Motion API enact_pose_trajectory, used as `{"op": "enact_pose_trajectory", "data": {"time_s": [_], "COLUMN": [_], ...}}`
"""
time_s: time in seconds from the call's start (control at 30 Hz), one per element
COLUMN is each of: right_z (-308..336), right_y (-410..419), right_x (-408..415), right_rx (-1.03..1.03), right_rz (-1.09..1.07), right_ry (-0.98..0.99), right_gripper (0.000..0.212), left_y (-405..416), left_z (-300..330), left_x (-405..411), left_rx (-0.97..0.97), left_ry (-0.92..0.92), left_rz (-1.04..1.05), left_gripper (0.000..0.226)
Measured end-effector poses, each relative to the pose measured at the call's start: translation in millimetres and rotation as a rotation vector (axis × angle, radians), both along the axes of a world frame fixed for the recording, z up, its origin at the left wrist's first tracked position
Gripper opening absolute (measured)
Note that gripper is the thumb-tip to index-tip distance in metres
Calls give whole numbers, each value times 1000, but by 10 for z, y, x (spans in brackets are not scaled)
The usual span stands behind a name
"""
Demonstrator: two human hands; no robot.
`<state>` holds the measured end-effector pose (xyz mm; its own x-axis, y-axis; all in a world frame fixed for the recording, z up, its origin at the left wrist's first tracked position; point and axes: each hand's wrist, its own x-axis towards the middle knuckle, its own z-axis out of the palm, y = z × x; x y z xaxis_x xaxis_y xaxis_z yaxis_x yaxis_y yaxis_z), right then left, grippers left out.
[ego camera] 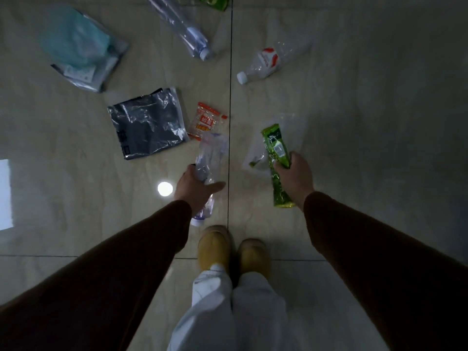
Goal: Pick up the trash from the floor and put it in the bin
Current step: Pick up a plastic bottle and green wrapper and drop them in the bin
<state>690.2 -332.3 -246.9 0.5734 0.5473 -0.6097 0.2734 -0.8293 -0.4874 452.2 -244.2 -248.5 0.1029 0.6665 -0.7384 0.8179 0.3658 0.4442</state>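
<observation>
**Operator A:** Floor condition: glossy beige tile floor (pixel 354 122), dimly lit, with one dark grout line running down the middle of the view and a round light reflection (pixel 165 189) just left of the left hand. Report hand status.

**Operator B:** Left hand (pixel 196 187): fingers wrapped around a crushed clear plastic bottle (pixel 209 163). The bottle is held above the floor, its white cap end pointing down toward the person's feet and its base pointing away. Right hand (pixel 295 177): closed around a long green wrapper (pixel 277 163), gripped near its middle, so both ends stick out past the fist. Both arms wear dark brown sleeves (pixel 141 249).

**Operator A:** Items on the floor?

**Operator B:** A clear plastic bag (pixel 276 140) lies behind the green wrapper; contact with the hand cannot be determined. A small orange snack packet (pixel 206 120) lies just left of the grout line, beside a dark silvery foil bag (pixel 148 124). Further out to the left is a package with pale teal contents (pixel 81 44). A long clear bottle (pixel 182 29) lies near the top centre, cap toward the viewer. A clear bottle with a red-and-white label (pixel 266 63) lies right of the grout line. A green packet (pixel 212 1) is cut off by the top edge.

**Operator A:** Operator position?

**Operator B:** Standing, tan shoes (pixel 214 247) side by side at the grout line, pale trousers (pixel 235 312) above them.
</observation>
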Motion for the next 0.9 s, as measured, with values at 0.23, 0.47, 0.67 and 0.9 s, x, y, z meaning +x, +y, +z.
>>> {"op": "enact_pose_trajectory", "data": {"time_s": [0.23, 0.47, 0.67, 0.9], "right_z": [1450, 2165, 2361, 2661], "right_y": [148, 547, 761, 1443], "right_x": [547, 1316, 2149, 2964], "right_rx": [97, 213, 213, 346], "right_rz": [0, -94, -94, -45], "right_ry": [3, 54, 31, 22], "right_gripper": [34, 91, 31, 14], "left_y": [298, 906, 1171, 1600], "left_z": [1302, 1881, 2149, 2431], "left_x": [588, 1445, 2345, 3169], "left_rx": [-188, -143, -141, -127], "left_ry": [-143, -185, -197, -292], "left_rz": [144, 81, 84, 130], "left_gripper": [75, 85, 85, 78]}}
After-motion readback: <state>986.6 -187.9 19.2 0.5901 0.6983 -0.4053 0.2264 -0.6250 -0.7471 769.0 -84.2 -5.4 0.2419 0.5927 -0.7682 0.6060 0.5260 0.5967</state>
